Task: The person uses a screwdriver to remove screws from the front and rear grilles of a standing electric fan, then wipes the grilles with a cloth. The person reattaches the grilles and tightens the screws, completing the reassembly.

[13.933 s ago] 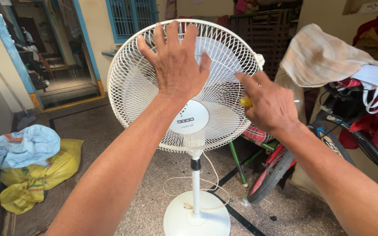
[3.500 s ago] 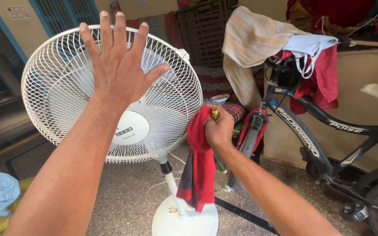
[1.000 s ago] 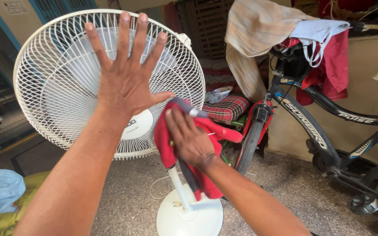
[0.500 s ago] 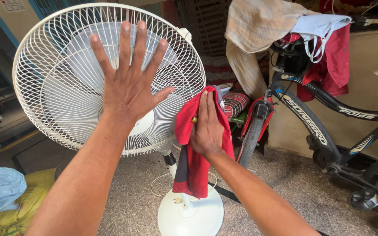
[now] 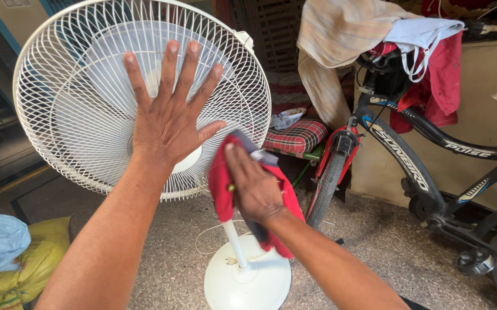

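While the left hand (image 5: pixel 165 123) lies flat with fingers spread against the front grille of a white pedestal fan (image 5: pixel 76 97), bracing it and gripping nothing, the right hand (image 5: pixel 254 186) presses a red cloth (image 5: pixel 221 186) to the grille's lower right edge, fingers laid over the cloth and pinning it there. Half a second ago that hand and cloth sat a little higher and further right of the grille; now they have slid down and inward toward the hub, so the wiping stroke appears to be travelling along the lower rim, while the left hand has kept its place. The cloth hangs down past the fan's pole toward the round white base (image 5: pixel 247 281) on the speckled floor. To the right leans a black bicycle (image 5: pixel 426 172) draped with clothes; at lower left sits a yellow sack (image 5: pixel 24 264).
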